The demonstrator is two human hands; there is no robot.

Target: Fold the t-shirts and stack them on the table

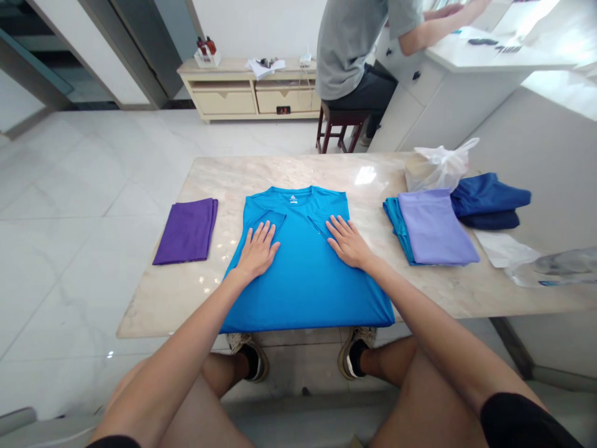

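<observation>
A bright blue T-shirt (298, 274) lies spread on the marble table (186, 305), collar at the far side and both sleeves folded inward over the front. Its lower edge reaches the table's near edge. My left hand (259, 250) rests flat on the shirt by the left sleeve, fingers spread. On the opposite side, my right hand (347, 242) presses flat near the right sleeve, its fingers also apart. Neither hand grips the cloth. A folded purple cloth (185, 232) lies at the left of the table. To the right is a folded lavender cloth (433, 227), partly over a teal one (398, 227).
Dark blue clothes (487, 199), a white plastic bag (443, 165) and a clear plastic package (559, 266) are on the table's right side. Beyond the table, a person (354, 56) sits on a stool (342, 121) at a white counter (494, 56). A low cabinet (224, 99) stands behind.
</observation>
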